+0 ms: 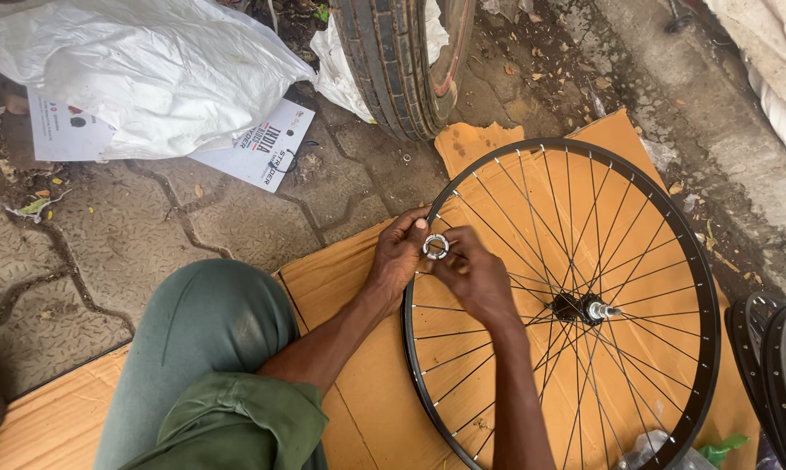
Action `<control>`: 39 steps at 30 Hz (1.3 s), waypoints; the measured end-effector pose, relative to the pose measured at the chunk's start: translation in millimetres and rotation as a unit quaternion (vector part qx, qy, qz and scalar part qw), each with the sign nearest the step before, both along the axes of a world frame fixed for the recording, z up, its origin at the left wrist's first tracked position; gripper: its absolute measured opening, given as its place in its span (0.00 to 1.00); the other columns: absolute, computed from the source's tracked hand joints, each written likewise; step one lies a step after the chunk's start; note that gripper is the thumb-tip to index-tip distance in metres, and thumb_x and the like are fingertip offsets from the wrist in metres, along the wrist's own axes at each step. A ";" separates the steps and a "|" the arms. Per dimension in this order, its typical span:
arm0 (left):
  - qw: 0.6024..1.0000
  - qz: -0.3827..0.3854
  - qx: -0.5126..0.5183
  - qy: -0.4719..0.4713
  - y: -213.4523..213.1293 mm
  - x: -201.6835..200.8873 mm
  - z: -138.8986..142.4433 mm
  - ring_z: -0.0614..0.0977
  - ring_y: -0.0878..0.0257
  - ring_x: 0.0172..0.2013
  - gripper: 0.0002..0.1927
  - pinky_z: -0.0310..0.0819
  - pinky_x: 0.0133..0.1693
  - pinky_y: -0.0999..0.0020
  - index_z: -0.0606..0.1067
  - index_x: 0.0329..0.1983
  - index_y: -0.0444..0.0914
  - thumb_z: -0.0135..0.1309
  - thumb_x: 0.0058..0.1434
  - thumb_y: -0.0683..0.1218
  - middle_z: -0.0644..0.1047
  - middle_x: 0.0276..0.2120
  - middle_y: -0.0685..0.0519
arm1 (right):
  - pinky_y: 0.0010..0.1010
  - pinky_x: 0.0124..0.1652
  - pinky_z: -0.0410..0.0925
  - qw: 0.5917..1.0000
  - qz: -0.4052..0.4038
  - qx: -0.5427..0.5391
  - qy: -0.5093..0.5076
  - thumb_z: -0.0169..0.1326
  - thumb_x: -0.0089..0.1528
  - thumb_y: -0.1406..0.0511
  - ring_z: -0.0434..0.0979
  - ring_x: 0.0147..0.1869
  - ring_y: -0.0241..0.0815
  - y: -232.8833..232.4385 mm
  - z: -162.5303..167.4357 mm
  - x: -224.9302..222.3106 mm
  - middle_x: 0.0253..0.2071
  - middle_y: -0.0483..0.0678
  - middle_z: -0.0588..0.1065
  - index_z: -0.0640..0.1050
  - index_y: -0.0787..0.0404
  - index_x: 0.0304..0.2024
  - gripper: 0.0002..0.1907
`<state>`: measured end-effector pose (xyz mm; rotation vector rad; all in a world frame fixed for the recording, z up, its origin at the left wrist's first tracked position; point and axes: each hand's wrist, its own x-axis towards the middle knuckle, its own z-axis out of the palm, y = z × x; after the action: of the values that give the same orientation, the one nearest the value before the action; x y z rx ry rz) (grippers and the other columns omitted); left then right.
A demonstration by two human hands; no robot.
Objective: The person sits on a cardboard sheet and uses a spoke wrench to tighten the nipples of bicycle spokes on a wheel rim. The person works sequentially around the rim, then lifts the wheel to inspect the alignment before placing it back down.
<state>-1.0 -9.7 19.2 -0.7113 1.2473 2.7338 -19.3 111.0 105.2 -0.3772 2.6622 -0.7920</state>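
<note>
A black spoked bicycle wheel [705, 287] lies flat on brown cardboard [358, 392], its hub and axle [584, 308] at the centre. Over the wheel's left rim, my left hand [399, 254] and my right hand [475, 274] together pinch a small silver metal ring [435, 246], fingertips on both sides of it. My forearms reach in from the bottom. My bent knee in grey-green trousers [205, 348] rests at the lower left.
A dark vehicle tyre [401, 61] stands at the top centre on paved ground. A white plastic sack [140, 70] and printed white card [266, 148] lie at the top left. More wheel rims [780, 374] lean at the right edge. A concrete kerb runs along the upper right.
</note>
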 end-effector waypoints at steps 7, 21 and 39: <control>0.997 0.010 -0.073 0.031 -1.0 -0.5 4.4 0.70 0.68 0.34 0.17 0.70 0.40 0.69 0.77 0.59 0.42 0.47 0.72 0.50 0.74 0.36 0.59 | 0.42 0.40 0.68 0.984 -0.027 0.169 0.046 0.64 0.60 0.57 0.80 0.39 0.45 -13.6 4.0 -0.4 0.33 0.48 0.80 0.74 0.55 0.47 0.18; 0.997 -0.001 -0.076 0.015 -2.8 0.7 7.7 0.73 0.69 0.41 0.17 0.71 0.48 0.70 0.76 0.60 0.44 0.45 0.72 0.50 0.77 0.42 0.60 | 0.41 0.43 0.70 0.966 -0.024 0.244 0.077 0.63 0.62 0.54 0.83 0.39 0.46 -14.5 -8.7 -6.1 0.33 0.50 0.83 0.78 0.48 0.47 0.15; 0.999 -0.007 -0.034 -0.010 -0.1 0.3 -4.3 0.71 0.65 0.37 0.18 0.67 0.39 0.65 0.76 0.61 0.43 0.48 0.72 0.51 0.75 0.40 0.58 | 0.39 0.42 0.73 0.997 -0.022 0.068 -0.041 0.68 0.53 0.56 0.84 0.40 0.41 -1.6 -9.9 -11.3 0.34 0.43 0.82 0.75 0.49 0.45 0.21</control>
<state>-0.7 -9.9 14.9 -0.7295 1.3428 2.6774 -30.6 109.4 95.3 -0.2471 2.6375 -0.6199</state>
